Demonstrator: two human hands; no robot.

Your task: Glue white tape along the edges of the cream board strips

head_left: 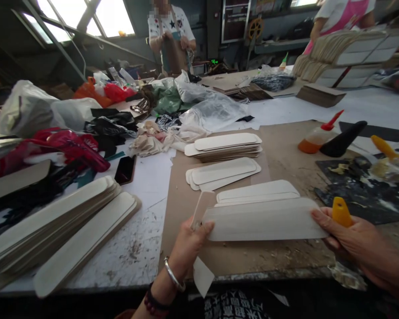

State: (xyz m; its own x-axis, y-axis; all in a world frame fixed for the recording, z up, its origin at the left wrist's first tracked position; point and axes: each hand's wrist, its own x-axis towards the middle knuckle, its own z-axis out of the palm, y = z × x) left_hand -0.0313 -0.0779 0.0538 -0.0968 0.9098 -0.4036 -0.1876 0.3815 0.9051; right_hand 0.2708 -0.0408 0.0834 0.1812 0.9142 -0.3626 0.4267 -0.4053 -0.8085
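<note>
My left hand [188, 246] is closed on the left end of a long pale rounded strip [264, 221] and on a brown card strip [202, 208] behind it. My right hand [350, 239] pinches the strip's right end and also grips a yellow-handled tool [341, 212]. The strip is held level just above a brown cardboard sheet [286, 155]. Beyond it on the sheet lie three small piles of like strips: the nearest pile [257, 191], a middle pile [223, 173] and a far pile [224, 146].
A large fanned stack of strips [53, 230] fills the left of the table, by a black phone [125, 169]. An orange glue bottle [317, 135], a black horn-shaped piece [342, 139] and a glue-smeared dark mat [362, 186] lie to the right. Bags and fabric crowd the back. Two people stand beyond.
</note>
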